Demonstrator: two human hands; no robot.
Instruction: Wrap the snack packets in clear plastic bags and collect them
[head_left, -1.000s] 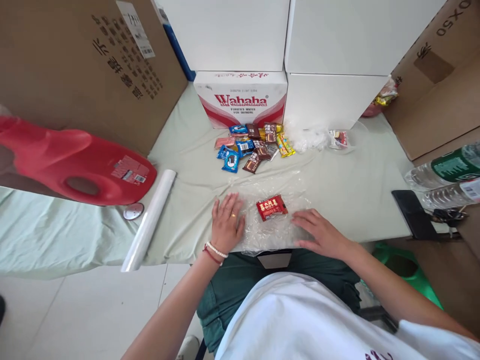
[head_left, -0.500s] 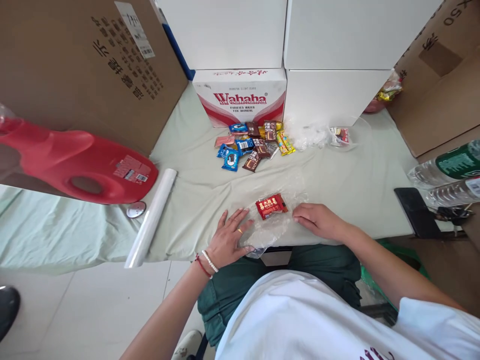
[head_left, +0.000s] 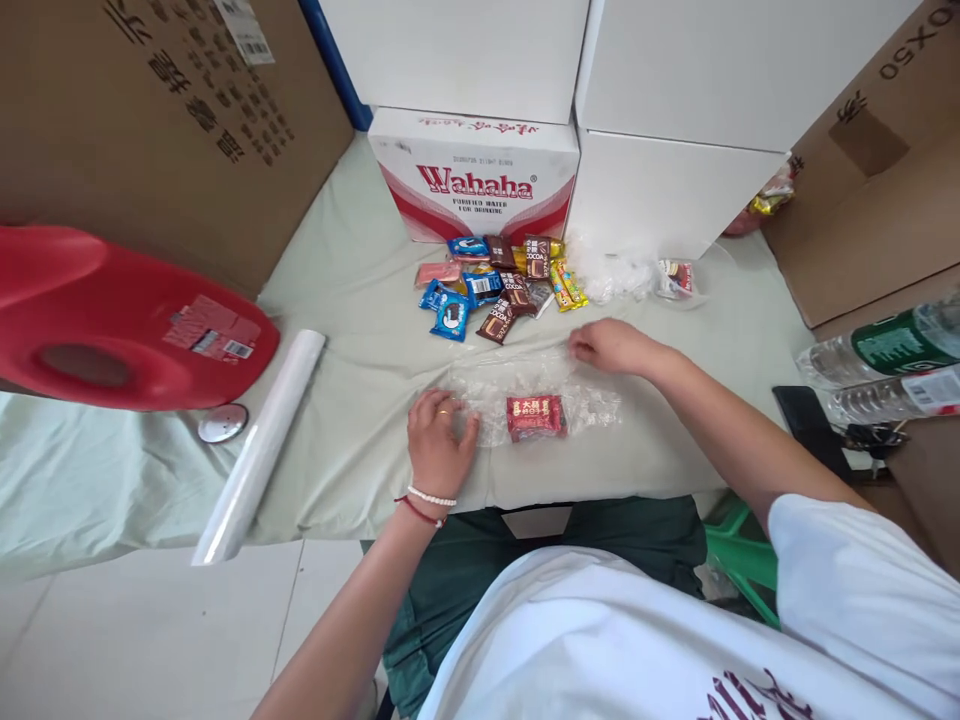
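A small red snack packet (head_left: 535, 417) with yellow lettering lies on the table under a crumpled layer of clear plastic film (head_left: 592, 405). My left hand (head_left: 439, 440) rests at the film's left end, fingers loosely bent and the thumb apart. By the film's far right side is my right hand (head_left: 611, 347), its fingertips pressed together and turned down. Whether film is between those fingertips is too faint to tell. Beyond the film is a pile of wrapped snacks, among them a blue packet (head_left: 451, 315), a brown cocoa packet (head_left: 496, 322) and a yellow packet (head_left: 568, 285).
A white roll (head_left: 262, 445) and a red jug (head_left: 135, 320) are on the left, with a round disc (head_left: 223, 423) between them. A Wahaha box (head_left: 480, 180) backs the snacks. Plastic-wrapped items (head_left: 675, 278), bottles (head_left: 892, 345) and a phone-like black slab (head_left: 806, 425) sit rightward.
The film's near flap now lies over the red packet. My right hand has moved away from me to the film's far side; my left hand has drawn left and its fingers have bent.
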